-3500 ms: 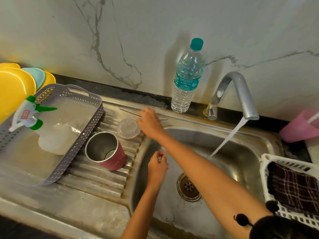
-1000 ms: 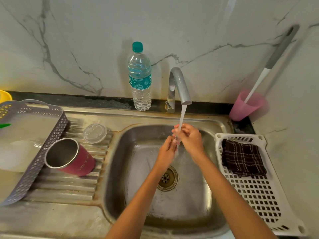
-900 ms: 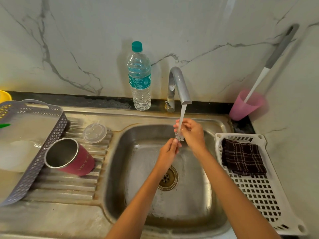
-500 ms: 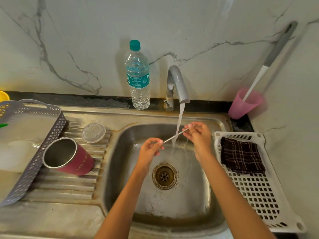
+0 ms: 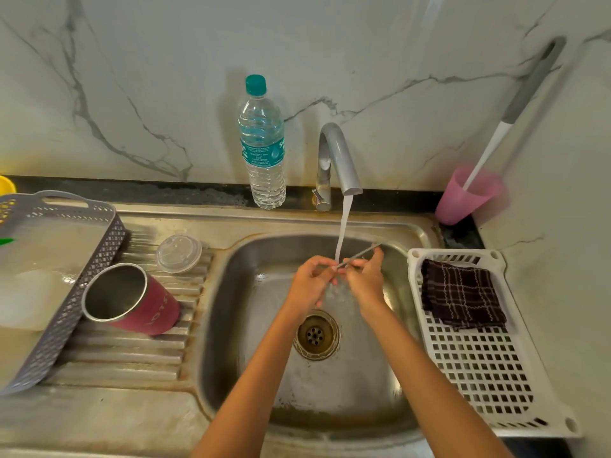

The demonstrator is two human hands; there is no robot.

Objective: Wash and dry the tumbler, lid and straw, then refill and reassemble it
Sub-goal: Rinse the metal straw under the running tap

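Lying on the drainboard [image 5: 132, 357] are one tumbler [image 5: 132, 300] and one lid [image 5: 179, 253] — washed or not, I cannot tell. One capped bottle [image 5: 263, 143] stands behind. Left hand [image 5: 309, 282] and right hand [image 5: 363, 280] both pinch the single straw [image 5: 363, 253] under the tap [image 5: 340, 160]'s stream — drying, refilling and reassembly remain; one cloth [image 5: 463, 294] lies in its tray [image 5: 479, 375].

The steel tumbler [image 5: 145, 309] was maroon outside. The folded cloth [image 5: 463, 297] was dark brown with white checks. The clear plastic bottle [image 5: 263, 143] had a teal cap.
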